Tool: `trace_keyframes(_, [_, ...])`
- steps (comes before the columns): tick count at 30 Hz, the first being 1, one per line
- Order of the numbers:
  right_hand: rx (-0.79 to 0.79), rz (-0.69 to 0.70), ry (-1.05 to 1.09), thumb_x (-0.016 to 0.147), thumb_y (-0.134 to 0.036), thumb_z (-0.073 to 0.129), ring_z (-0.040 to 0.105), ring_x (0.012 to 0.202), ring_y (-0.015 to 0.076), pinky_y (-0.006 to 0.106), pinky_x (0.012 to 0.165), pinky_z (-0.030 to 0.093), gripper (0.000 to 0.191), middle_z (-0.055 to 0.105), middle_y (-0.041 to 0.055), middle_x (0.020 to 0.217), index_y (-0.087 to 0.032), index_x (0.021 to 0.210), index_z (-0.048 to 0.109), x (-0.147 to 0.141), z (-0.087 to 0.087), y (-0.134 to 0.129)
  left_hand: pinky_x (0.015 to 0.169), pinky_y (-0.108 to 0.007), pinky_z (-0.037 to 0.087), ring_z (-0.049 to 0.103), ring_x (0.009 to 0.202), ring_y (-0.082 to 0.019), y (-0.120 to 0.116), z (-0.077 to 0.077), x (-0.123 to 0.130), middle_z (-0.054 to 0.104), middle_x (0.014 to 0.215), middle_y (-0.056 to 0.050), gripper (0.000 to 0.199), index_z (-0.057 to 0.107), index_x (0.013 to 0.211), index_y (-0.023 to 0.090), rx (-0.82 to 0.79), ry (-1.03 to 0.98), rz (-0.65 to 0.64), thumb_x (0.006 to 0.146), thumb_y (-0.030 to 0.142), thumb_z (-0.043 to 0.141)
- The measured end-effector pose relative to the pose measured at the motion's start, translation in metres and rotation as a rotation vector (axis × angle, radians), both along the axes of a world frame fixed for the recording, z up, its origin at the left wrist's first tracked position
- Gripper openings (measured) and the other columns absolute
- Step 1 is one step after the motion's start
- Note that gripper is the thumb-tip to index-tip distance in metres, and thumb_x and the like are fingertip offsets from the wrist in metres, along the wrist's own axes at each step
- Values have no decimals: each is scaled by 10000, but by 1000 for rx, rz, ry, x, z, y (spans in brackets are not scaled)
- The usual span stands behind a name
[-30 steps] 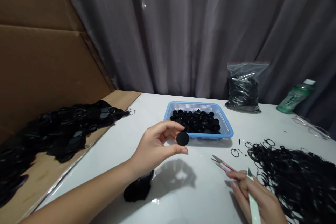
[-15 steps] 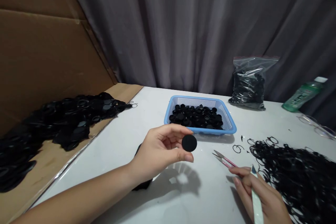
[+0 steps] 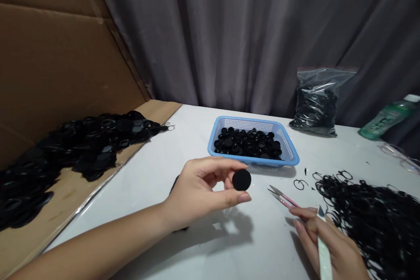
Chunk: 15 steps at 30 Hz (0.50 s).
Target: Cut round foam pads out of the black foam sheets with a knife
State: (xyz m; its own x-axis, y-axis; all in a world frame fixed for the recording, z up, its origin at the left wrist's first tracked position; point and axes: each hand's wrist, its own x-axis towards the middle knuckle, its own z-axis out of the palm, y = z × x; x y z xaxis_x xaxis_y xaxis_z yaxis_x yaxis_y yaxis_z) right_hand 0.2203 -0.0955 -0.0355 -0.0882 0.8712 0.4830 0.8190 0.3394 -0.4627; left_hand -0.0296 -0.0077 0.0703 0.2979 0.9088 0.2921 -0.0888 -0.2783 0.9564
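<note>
Between the thumb and fingers of my left hand [image 3: 200, 190] is a round black disc [image 3: 242, 180], its flat face toward me, held above the white table [image 3: 249, 258]. My right hand [image 3: 331, 240] holds pink-handled thread snips [image 3: 284, 197] with their blades pointing left, slightly apart. A pale-handled tool [image 3: 324, 256] with a dark tip also rests in that hand. Behind the disc stands a blue mesh basket [image 3: 254, 161] of small round black parts [image 3: 246, 143]. A dark piece, mostly hidden, lies beneath my left wrist.
Thin black rings and trimmings [image 3: 380, 214] are heaped at the right. Black sheets with round shapes [image 3: 95, 140] lie on cardboard [image 3: 19, 249] at the left. Farther back are a filled clear bag [image 3: 316, 105], a green bottle [image 3: 387, 118] and glasses [image 3: 397, 154].
My left hand and the disc have shifted slightly right in view. The whole view has also shifted a little. Both hands keep their holds.
</note>
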Motion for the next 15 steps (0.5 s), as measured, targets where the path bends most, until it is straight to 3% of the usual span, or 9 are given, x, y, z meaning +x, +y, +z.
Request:
trace_keyframes(7, [-59, 45, -108, 900, -326, 491, 676, 984, 260, 374, 789, 565, 246, 718, 93, 1058, -255, 668, 447, 7, -7, 6, 547, -217, 567, 606, 565, -127, -1, 0, -1, 677, 658, -17, 333, 791, 849, 253, 71, 76, 10, 563, 82, 793])
trace_keyframes(10, [-78, 42, -121, 899, -327, 498, 676, 983, 261, 395, 810, 557, 225, 712, 95, 1079, -251, 689, 466, 7, -7, 5, 550, -210, 559, 602, 567, -120, -3, 0, -2, 673, 663, -13, 340, 789, 864, 255, 78, 79, 1, 573, 79, 790])
trace_keyframes(15, [-70, 30, -122, 896, -325, 493, 680, 928, 257, 357, 722, 578, 250, 703, 109, 1089, -247, 658, 490, 5, -5, 5, 546, -200, 538, 608, 577, -115, 6, -3, -4, 671, 657, -6, 280, 779, 889, 208, 2, 103, -14, 618, 138, 787])
